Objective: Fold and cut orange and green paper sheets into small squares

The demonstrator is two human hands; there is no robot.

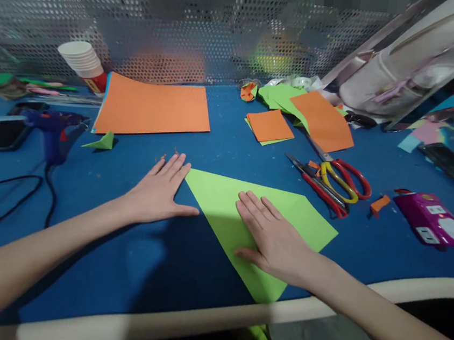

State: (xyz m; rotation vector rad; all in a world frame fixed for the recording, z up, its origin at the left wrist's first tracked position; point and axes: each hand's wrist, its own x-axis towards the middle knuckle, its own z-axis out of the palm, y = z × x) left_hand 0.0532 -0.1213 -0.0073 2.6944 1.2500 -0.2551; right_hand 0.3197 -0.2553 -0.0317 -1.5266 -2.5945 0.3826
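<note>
Here, right hand (271, 237) touches green paper (223, 210); cup label (95, 81) unreadable.

Open table (222, 156) lets a hand pass between the orange sheet (152, 108) and the green paper (223, 202); another stretch lies between the left forearm (82, 230) and the front edge. Far left, the glue gun (54, 138) and its cord (52, 200) obstruct reach. Scissors (327, 158) and a red-handled tool (324, 195) crowd the paper's right side. Metal mesh (225, 34) walls off the back.
</note>
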